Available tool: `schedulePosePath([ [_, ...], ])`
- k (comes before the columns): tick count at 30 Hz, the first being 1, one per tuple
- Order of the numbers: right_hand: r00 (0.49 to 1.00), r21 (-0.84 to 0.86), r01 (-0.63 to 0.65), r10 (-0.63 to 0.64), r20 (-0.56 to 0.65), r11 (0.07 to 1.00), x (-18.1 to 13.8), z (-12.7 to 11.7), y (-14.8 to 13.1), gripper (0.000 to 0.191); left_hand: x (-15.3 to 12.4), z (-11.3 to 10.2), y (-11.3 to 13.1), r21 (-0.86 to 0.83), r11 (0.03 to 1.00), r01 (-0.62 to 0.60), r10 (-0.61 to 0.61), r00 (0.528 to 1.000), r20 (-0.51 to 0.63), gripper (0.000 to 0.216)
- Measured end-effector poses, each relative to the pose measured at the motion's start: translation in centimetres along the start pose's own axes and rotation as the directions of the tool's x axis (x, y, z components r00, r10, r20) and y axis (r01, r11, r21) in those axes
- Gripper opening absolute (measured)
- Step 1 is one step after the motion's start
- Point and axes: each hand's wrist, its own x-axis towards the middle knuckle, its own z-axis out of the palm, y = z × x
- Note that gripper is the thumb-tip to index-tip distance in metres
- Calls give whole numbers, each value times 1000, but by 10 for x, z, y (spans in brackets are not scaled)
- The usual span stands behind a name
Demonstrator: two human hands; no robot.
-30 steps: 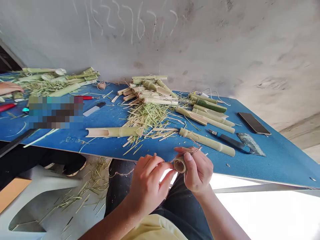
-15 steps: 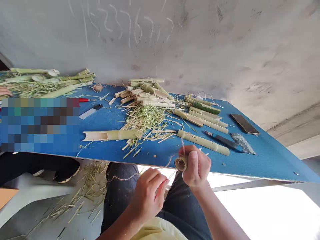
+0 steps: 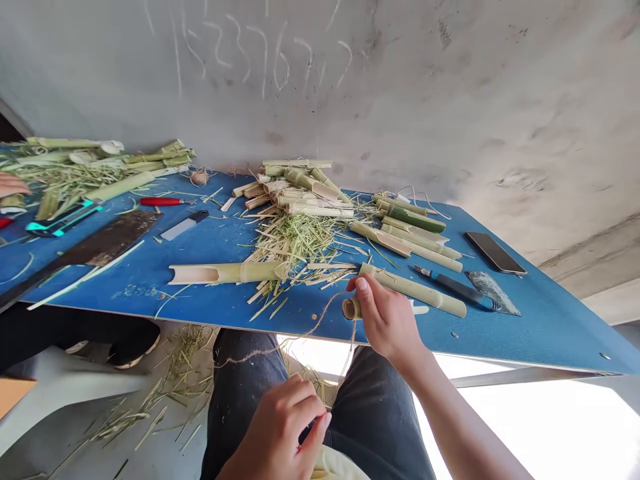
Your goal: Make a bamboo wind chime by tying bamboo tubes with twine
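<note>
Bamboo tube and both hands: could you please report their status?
Right hand gripping bamboo tube; left hand apart, curled, grip unclear. String trailing from right hand. Possibly in the way: another bamboo piece close beyond.

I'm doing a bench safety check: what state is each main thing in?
Bamboo tube, held, visible end open
Right grip, closed on the tube
Left grip, curled, contents hidden
Twine, slack
Dark-handled knife, blade exposed
Cleaver, lying flat, blade bare
Phone, lying flat
</note>
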Motion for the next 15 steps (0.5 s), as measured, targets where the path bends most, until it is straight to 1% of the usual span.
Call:
schedulePosePath([
  [3, 988, -107, 107, -93, 127, 988, 4, 8, 2, 52, -5, 2, -1, -41, 998, -51, 54, 996, 78, 21],
  [5, 971, -128, 180, -155, 181, 975, 7, 14, 4, 48, -6, 4, 0, -58, 997, -47, 51, 996, 66, 20],
  [8, 950, -40, 251, -238, 200, 967, 9, 16, 8, 35, -2, 2, 2, -75, 997, -5, 6, 1000, 12, 18],
  [9, 949, 7, 258, -255, 185, 966, 7, 15, 10, 30, -1, 1, 3, -87, 996, 4, -4, 1000, 3, 18],
  [11, 956, 76, 266, -274, 109, 961, 0, 8, 14, 21, 2, -3, 4, -111, 994, 16, -17, 1000, -4, 19],
  [13, 959, 81, 281, -282, -2, 956, -16, -1, 17, 19, 4, -5, 3, -123, 992, 19, -20, 1000, -7, 19],
  [15, 948, 54, 310, -305, -89, 949, -37, -8, 18, 21, 6, -6, 1, -119, 993, 8, -11, 1000, -21, 18],
])
